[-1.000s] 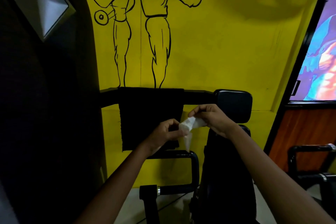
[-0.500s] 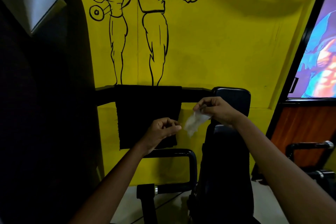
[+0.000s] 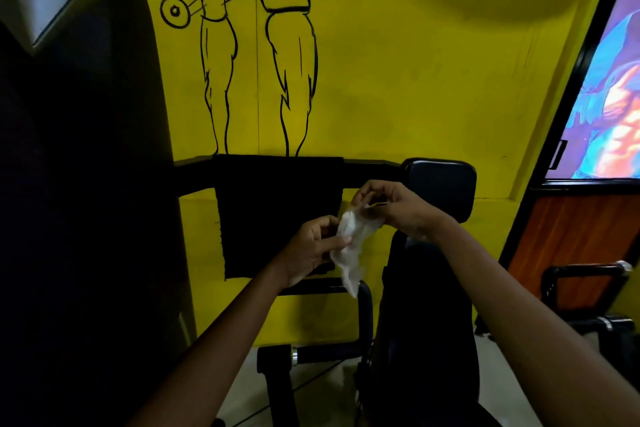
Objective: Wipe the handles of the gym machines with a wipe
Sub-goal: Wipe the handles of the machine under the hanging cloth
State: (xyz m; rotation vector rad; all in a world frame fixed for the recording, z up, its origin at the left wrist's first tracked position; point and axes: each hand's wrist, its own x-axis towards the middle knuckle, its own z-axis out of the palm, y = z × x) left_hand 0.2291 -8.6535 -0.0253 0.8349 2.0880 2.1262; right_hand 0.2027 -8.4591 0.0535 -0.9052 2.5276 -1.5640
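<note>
Both hands hold the white wipe (image 3: 349,246) in the air above the black handle (image 3: 363,308): the right hand (image 3: 391,208) pinches its top, the left hand (image 3: 311,250) its middle. Better to fold it flat before wrapping the handle.

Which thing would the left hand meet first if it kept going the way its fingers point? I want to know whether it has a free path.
The left hand already holds the white wipe, so that comes first. Beyond it the right hand lies nearest, though depth is unclear.
</note>
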